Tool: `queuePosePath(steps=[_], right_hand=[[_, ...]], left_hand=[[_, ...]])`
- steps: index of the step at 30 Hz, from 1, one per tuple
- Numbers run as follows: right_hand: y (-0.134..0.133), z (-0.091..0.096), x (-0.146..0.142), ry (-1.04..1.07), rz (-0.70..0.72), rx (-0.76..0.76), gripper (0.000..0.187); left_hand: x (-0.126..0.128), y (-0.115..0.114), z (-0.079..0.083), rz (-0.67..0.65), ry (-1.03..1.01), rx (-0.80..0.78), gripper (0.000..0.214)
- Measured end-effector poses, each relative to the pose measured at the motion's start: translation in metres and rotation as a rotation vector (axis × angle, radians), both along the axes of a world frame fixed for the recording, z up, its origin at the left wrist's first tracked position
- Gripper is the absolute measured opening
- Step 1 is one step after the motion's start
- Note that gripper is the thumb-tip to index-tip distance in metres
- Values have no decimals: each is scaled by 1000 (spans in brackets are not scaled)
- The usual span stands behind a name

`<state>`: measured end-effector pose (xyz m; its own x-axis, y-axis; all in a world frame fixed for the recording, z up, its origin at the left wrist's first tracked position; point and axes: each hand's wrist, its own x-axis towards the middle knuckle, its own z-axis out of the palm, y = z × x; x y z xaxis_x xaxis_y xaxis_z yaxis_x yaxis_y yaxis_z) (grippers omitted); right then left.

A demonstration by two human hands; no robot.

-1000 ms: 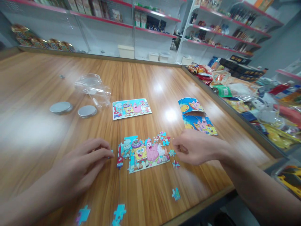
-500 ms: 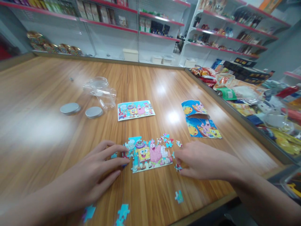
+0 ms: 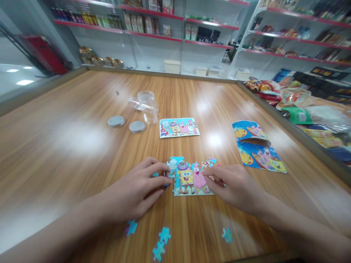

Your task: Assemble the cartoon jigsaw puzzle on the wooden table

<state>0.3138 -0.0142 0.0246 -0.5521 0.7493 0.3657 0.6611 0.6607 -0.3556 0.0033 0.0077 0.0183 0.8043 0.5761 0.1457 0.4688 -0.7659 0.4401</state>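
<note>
A partly joined cartoon jigsaw puzzle (image 3: 187, 177) lies on the wooden table between my hands. My left hand (image 3: 145, 186) rests at its left edge, fingers stretched out and slightly apart, their tips on or beside pieces there. A loose blue piece (image 3: 155, 174) shows by those fingers. Over the puzzle's right part is my right hand (image 3: 237, 186), its index finger and thumb bent together; what is between them is hidden. Small loose pieces (image 3: 212, 160) lie at the upper right edge. Nearer me are more pieces (image 3: 165, 235), one on the left (image 3: 132, 227) and one on the right (image 3: 227, 235).
Behind the puzzle lies a picture card (image 3: 179, 128) with the same scene. A blue folded cardboard packet (image 3: 260, 155) is to its right. Two round silver lids (image 3: 137, 126) and clear plastic containers (image 3: 146, 104) stand left. Packaged goods (image 3: 298, 98) line the right side.
My right hand has moved left from beside the puzzle onto its right part, now covering it. My left hand stays at the left edge. The whole view has shifted toward the left.
</note>
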Motion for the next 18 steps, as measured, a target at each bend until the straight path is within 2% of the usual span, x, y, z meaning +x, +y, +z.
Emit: queuePosePath(steps=[2, 6, 8, 14, 18], right_hand=[[1, -11, -10, -17, -10, 19, 17], [-1, -21, -21, -185, 122, -38, 25], [-2, -21, -21, -210, 166, -58, 23], [-1, -16, -17, -149, 172, -73, 21], [0, -17, -15, -147, 160, -99, 20]], left_hand=[[1, 0, 1, 9, 3, -9, 30], [3, -3, 2, 17, -10, -10, 28], [5, -5, 3, -4, -31, 4, 29], [17, -13, 7, -159, 13, -4, 40], [18, -14, 11, -174, 49, -21, 39]])
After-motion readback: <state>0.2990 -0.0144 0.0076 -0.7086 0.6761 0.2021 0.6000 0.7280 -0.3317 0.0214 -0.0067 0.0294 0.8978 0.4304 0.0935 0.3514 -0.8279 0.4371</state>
